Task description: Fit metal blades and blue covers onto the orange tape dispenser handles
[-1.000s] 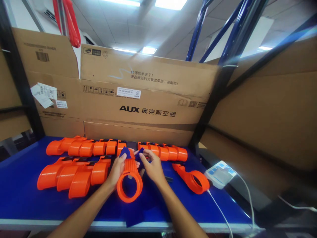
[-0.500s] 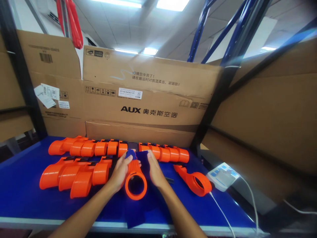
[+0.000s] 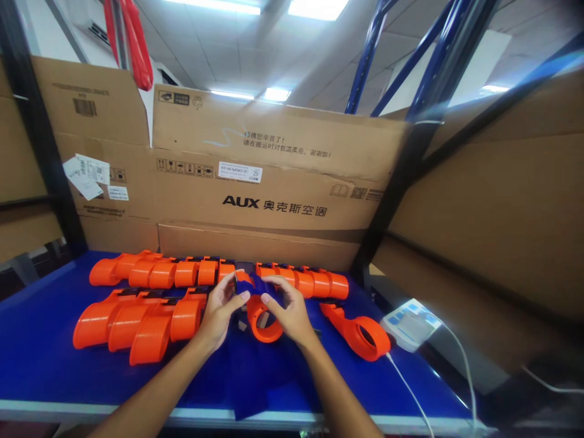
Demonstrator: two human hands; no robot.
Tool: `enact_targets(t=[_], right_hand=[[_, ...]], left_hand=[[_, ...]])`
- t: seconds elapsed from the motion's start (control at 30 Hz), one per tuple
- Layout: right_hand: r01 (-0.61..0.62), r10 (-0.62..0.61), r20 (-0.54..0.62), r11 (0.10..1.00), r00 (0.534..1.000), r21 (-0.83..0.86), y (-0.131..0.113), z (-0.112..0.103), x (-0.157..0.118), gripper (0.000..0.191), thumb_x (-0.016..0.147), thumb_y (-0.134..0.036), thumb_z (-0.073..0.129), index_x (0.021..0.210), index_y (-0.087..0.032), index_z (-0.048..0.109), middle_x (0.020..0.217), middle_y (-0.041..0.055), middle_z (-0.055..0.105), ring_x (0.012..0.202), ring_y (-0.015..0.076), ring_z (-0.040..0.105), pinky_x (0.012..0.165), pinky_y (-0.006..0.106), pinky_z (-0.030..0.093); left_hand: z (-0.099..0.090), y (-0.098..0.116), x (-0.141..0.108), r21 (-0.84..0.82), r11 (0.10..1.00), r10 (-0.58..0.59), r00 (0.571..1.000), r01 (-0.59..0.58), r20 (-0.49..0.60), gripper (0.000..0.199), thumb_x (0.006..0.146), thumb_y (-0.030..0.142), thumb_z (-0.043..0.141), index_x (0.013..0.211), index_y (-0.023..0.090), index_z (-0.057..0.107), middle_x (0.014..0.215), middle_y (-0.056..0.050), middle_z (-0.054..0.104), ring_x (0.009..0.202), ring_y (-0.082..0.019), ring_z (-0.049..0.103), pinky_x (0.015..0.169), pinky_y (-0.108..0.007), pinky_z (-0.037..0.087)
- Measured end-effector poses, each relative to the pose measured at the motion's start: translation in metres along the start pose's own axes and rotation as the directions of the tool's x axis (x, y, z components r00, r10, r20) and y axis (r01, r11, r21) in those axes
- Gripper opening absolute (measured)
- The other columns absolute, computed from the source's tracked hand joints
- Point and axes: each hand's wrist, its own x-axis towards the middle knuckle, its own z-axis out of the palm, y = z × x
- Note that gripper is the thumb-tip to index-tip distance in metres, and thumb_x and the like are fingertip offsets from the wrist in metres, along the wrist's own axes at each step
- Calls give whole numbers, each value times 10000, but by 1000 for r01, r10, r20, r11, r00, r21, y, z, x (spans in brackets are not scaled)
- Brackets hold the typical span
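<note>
An orange plastic tape dispenser point(image 3: 267, 333), with a round ring and a handle, is held up between both hands over the blue table. Its ring points down and toward me. My left hand point(image 3: 224, 310) grips the handle end from the left, thumb on a dark blue strip point(image 3: 259, 286) that lies across the handle. From the right, my right hand point(image 3: 288, 307) presses the same strip, with its thumb just above the ring. Fingers behind the handle are partly hidden. Below, another dark blue piece point(image 3: 249, 389) lies near the table's front edge.
Several orange dispensers point(image 3: 150, 340) stand at left, with a row of more point(image 3: 312, 283) along the back. One dispenser point(image 3: 362, 337) lies at right beside a white box point(image 3: 410, 325) with cables. A cardboard wall point(image 3: 274, 243) closes the back of the blue table point(image 3: 182, 383).
The dispenser has tilted and its ring has moved up and slightly right. My right hand has come in from beside it to press the blue strip onto the handle.
</note>
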Motion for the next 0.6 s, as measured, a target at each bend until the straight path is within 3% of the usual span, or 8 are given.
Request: enact_targets(t=[0.4, 0.6], right_hand=[[-37, 34, 71, 998, 997, 53, -7, 5, -4, 384, 863, -402, 707, 1203, -233, 652, 1183, 74, 721, 1103, 274, 677, 968, 409, 543], [133, -130, 33, 972, 991, -191, -6, 2, -7, 535, 787, -393, 790, 1284, -266, 637, 1206, 103, 706, 1093, 319, 670, 986, 487, 530]], left_hand=[[-3, 1, -3, -65, 997, 33, 997, -28, 73, 581, 653, 228, 865, 1205, 221, 682, 1285, -84, 677, 1265, -280, 575, 1069, -348, 451], [-6, -2, -4, -50, 998, 48, 989, -41, 141, 610, 765, 314, 795, 1341, 255, 602, 1435, -84, 576, 1321, -295, 532, 1085, -374, 439]])
